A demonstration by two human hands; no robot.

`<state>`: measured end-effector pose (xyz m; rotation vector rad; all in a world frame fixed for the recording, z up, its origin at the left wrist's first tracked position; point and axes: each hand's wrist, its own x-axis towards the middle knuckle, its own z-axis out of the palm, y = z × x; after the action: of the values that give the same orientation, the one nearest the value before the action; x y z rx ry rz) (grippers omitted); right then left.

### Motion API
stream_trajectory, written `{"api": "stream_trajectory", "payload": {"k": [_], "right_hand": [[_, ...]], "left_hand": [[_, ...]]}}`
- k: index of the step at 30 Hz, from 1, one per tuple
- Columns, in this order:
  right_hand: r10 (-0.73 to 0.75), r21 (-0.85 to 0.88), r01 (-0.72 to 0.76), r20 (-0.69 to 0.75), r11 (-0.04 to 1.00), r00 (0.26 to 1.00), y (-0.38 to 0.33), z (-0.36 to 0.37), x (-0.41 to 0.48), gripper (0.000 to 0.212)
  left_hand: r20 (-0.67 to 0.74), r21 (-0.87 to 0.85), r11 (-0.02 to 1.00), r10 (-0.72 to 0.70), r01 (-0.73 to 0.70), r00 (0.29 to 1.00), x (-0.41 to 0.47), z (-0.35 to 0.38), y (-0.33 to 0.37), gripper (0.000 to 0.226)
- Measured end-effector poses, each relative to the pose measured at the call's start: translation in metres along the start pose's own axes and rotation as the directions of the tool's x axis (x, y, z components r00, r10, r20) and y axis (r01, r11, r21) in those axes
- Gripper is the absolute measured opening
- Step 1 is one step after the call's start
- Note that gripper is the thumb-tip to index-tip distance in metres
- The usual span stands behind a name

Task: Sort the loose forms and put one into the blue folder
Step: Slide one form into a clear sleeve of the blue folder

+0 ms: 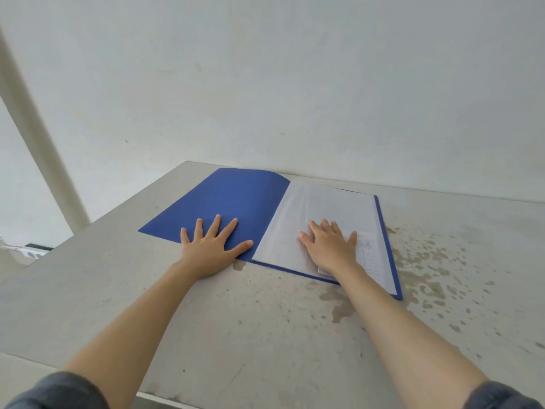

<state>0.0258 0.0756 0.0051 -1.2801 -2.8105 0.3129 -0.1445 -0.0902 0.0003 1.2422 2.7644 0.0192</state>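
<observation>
open blue folder, both hands flat

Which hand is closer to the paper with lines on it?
Right. The right hand lies flat on the form; the left hand presses the folder cover, apart from it.

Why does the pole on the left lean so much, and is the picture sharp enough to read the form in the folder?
In the head view, the wide-angle lens bends the edges, so the pole leans; light is soft and even, with faint shadows under the left hand and right hand; the printed form in the blue folder is too blurred to read.
</observation>
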Motion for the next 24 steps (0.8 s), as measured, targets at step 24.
{"api": "stream_trajectory", "payload": {"k": [24], "right_hand": [[-0.242,0.022,0.242,0.023,0.97,0.97,-0.035,0.014,-0.009,0.059]], "left_hand": [[-0.172,-0.426,0.838,-0.445,0.341,0.879,-0.001,-0.012,-0.06,0.081]]}}
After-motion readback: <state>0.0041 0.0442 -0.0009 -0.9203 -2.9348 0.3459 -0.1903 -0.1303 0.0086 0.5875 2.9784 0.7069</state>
